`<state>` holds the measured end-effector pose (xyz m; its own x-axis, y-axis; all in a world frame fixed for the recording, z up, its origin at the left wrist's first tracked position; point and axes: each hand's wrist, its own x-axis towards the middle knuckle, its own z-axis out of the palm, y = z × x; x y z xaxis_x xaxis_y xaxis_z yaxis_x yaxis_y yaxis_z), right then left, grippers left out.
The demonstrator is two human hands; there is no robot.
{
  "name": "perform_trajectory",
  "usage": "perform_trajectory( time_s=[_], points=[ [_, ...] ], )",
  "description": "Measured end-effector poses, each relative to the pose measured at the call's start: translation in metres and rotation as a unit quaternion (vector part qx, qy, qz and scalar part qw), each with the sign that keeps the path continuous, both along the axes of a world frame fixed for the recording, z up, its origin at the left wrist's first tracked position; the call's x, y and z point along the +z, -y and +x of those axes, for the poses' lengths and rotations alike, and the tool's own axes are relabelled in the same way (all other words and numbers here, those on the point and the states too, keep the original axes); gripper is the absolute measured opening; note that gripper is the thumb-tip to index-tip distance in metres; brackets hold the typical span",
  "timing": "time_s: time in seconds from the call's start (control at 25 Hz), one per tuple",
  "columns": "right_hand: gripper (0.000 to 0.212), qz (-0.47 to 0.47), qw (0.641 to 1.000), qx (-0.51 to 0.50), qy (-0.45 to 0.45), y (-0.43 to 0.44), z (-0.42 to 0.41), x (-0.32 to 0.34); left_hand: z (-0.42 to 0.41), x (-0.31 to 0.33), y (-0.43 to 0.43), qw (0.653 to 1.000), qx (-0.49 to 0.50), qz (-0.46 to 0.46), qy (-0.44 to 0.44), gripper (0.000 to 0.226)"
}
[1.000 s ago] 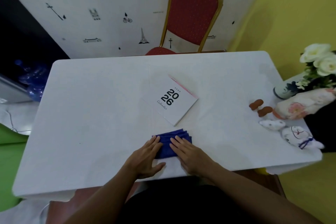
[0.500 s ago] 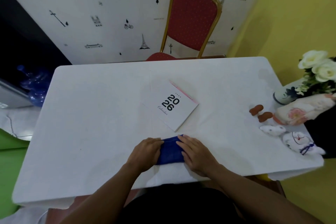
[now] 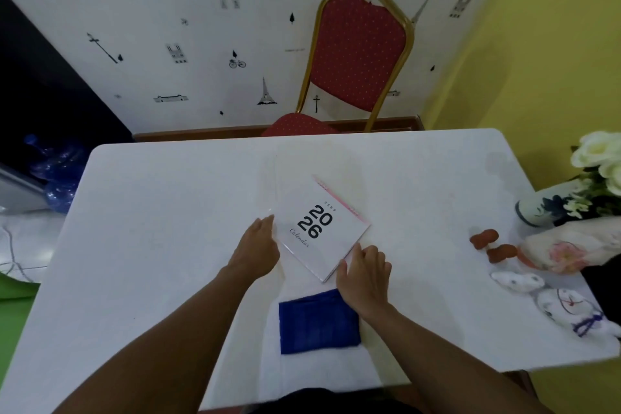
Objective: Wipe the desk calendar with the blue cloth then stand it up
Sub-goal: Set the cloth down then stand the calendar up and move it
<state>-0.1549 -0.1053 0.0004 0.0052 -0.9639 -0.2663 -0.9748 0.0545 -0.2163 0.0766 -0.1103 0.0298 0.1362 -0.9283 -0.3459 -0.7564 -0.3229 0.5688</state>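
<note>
The white desk calendar (image 3: 322, 228), printed "2026", lies flat in the middle of the white table (image 3: 151, 245), turned at an angle. My left hand (image 3: 257, 247) rests on the table with straight fingers touching the calendar's left edge. My right hand (image 3: 364, 274) has its fingers curled onto the calendar's near right edge, with the thumb against that side. The folded blue cloth (image 3: 319, 321) sits free near the table's front edge, just under my right wrist, with neither hand on it.
Along the table's right edge are two brown pieces (image 3: 492, 244), small white figurines (image 3: 564, 306), a floral cloth item (image 3: 568, 252) and a vase of white flowers (image 3: 551, 208). A red chair (image 3: 356, 54) stands behind the table's far edge.
Both hands have let go of the blue cloth and moved forward to the calendar's two sides. The cloth stays folded near the front edge.
</note>
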Motion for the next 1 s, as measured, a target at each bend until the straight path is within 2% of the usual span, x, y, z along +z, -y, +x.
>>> perform_trajectory(
  time_s=[0.2, 0.28, 0.36, 0.48, 0.6, 0.68, 0.8, 0.88, 1.0],
  points=[
    [0.024, 0.025, 0.994, -0.077, 0.069, 0.007, 0.011, -0.01, 0.0, -0.004, 0.042, 0.999, 0.001, 0.018, -0.029, 0.059],
    [0.027, 0.028, 0.988, -0.122, 0.092, 0.008, 0.017, -0.013, -0.003, -0.009, 0.056, 0.998, -0.014, 0.043, -0.032, 0.064],
    [0.037, 0.037, 0.979, -0.16, 0.12, 0.011, 0.023, -0.014, -0.008, -0.015, 0.068, 0.997, -0.011, 0.056, -0.042, 0.057],
    [0.039, 0.041, 0.95, -0.223, 0.217, 0.019, 0.031, -0.012, -0.015, -0.018, 0.073, 0.999, 0.04, 0.017, -0.033, 0.029],
    [0.041, 0.042, 0.9, -0.276, 0.334, 0.026, 0.035, -0.007, -0.013, -0.019, 0.071, 0.996, 0.085, 0.017, -0.027, 0.031],
    [0.045, 0.047, 0.889, -0.282, 0.357, 0.033, 0.033, -0.003, -0.008, -0.019, 0.068, 0.992, 0.114, 0.032, -0.034, 0.027],
    [0.041, 0.042, 0.895, -0.256, 0.363, 0.043, 0.025, 0.003, -0.002, -0.02, 0.059, 0.985, 0.152, 0.064, -0.057, 0.021],
    [0.048, 0.039, 0.894, -0.245, 0.374, 0.048, 0.02, 0.005, -0.001, -0.019, 0.051, 0.981, 0.167, 0.059, -0.084, 0.024],
    [0.063, 0.046, 0.872, -0.276, 0.401, 0.053, 0.013, 0.008, -0.005, -0.011, 0.039, 0.974, 0.192, 0.031, -0.114, 0.036]
  ],
)
